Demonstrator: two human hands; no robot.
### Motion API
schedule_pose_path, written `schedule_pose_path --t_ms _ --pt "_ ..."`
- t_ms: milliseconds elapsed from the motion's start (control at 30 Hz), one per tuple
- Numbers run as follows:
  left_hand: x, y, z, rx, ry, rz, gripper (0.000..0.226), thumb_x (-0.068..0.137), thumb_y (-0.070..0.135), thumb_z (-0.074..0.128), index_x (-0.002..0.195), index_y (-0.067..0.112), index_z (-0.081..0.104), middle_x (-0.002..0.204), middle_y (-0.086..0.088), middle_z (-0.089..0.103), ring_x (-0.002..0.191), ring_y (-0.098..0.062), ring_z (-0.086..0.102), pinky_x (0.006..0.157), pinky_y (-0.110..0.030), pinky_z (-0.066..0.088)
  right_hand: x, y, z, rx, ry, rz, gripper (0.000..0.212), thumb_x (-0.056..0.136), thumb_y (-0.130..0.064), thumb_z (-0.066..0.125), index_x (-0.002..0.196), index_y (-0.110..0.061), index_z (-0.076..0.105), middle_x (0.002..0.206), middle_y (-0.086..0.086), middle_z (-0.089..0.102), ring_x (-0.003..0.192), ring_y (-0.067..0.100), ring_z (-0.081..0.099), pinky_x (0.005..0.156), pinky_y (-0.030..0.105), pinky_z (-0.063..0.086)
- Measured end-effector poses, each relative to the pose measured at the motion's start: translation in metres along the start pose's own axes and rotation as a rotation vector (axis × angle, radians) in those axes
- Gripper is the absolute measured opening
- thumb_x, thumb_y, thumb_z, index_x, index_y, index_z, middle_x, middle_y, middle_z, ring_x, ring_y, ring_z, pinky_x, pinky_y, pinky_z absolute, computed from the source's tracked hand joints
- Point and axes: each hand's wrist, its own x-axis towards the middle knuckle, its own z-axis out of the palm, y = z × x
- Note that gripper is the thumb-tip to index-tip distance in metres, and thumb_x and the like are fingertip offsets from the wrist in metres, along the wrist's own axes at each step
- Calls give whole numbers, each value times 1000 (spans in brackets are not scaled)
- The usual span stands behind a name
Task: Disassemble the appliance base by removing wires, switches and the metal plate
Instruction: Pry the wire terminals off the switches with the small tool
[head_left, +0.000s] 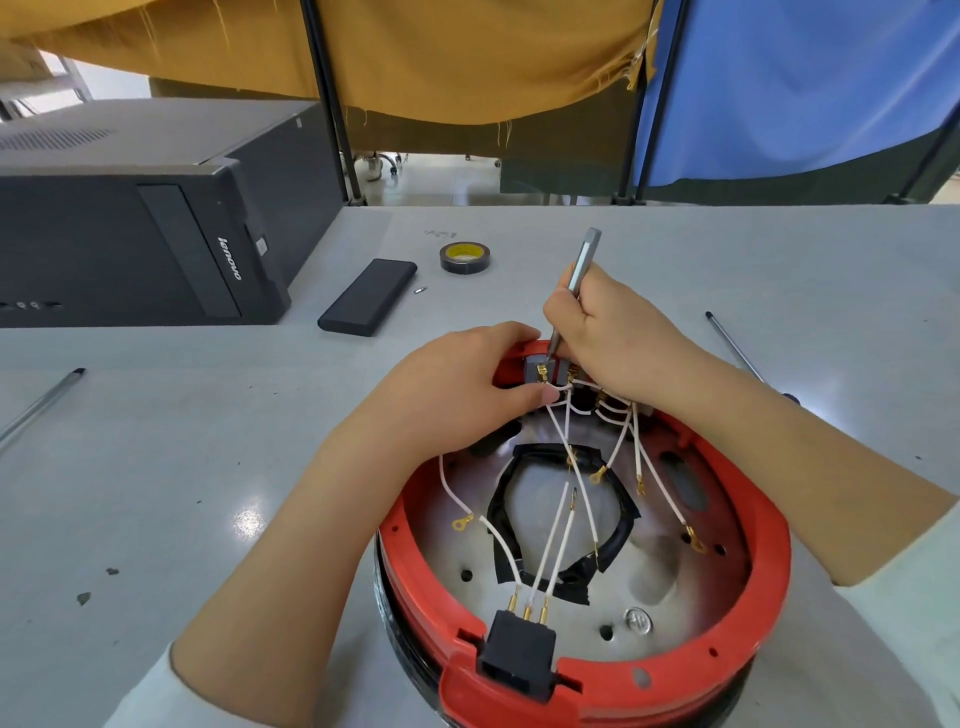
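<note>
Base: red round appliance base (587, 670) lies open side up at the near edge of the worktop (156, 467), its black plug socket (517, 660) toward the person.
Switches: grey switch block (540, 370) sits at the far rim of the base, white wires (561, 514) fanning from it toward the near side.
Left hand: left hand (467, 384) grips the far-left rim, thumb pressed beside the switch block.
Right hand: right hand (618, 332) curls round a grey screwdriver (576, 280), the nearer hand to the switches.
Key relation: screwdriver's long axis runs steeply down and slightly left, tip at the switch block just below the right hand.
Metal plate: pale plate (649, 577) lines the floor of the base, seemingly in place.
Step, as I judge: prying or unscrewing a switch.
Elsewhere: tape roll (465, 257) and black case (369, 297) lie farther back, computer tower (156, 218) at the far-left corner.
</note>
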Motion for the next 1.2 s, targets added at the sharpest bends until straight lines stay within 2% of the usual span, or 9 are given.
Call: schedule_pose_path --t_ms 267,433,533,633,700,800,867,1033,1200 --pt "-1 1 0 -5 -3 -4 53 83 53 58 130 33 47 119 9 61 106 -12 55 88 -32 45 16 -8 -1 -42 -83 100 31 92 -22 36 63 -15 29 57 4 35 51 19 30 51 31 25" --pt "0 1 -1 -4 -5 -6 53 83 52 59 130 33 47 119 9 61 106 -13 55 88 -33 45 16 -12 2 -107 -41 134 29 92 -25 35 66 -14 33 60 4 40 54 21 35 50 32 26" --pt "-1 1 -1 -10 1 -4 50 83 52 59 128 34 48 115 10 62 103 -11 56 86 -32 46 4 -4 5 72 69 41 22 94 -25 36 75 -14 41 65 4 48 60 25 46 57 40 39" --pt "-1 1 -1 -13 15 10 46 83 51 59 125 34 50 110 10 63 99 -11 56 81 -29 44 -4 -2 3 309 143 -105 18 96 -21 37 79 -19 40 60 -2 43 49 6 43 49 31 37" --pt "-1 1 0 -13 19 13 45 83 51 60 124 34 50 110 11 63 99 -11 56 79 -27 43 -3 -2 3 268 91 -151 19 97 -20 37 78 -21 40 60 -2 43 50 5 44 49 34 39" --pt "0 0 0 -3 15 12 49 83 52 59 127 34 48 114 11 62 103 -11 56 79 -26 42 -1 -2 5 143 34 -140 17 97 -23 37 80 -21 41 66 3 48 63 21 49 66 50 48" --pt "0 0 0 3 10 15 50 83 52 58 129 33 48 116 10 61 104 -12 56 80 -28 42 0 -1 6 124 34 -141 17 96 -24 37 79 -21 41 66 2 48 63 22 48 67 49 47" --pt "0 -1 1 -7 8 25 44 83 50 58 123 33 50 109 10 63 96 -11 56 72 -26 39 0 -2 7 29 59 -171 22 95 -25 37 74 -29 35 61 -4 46 56 16 44 53 33 35" --pt "0 -1 1 0 13 24 46 83 50 58 126 33 49 112 9 63 99 -13 56 75 -27 41 7 -6 7 1 31 -62 19 94 -28 36 75 -23 38 67 -1 48 63 19 46 61 37 39"
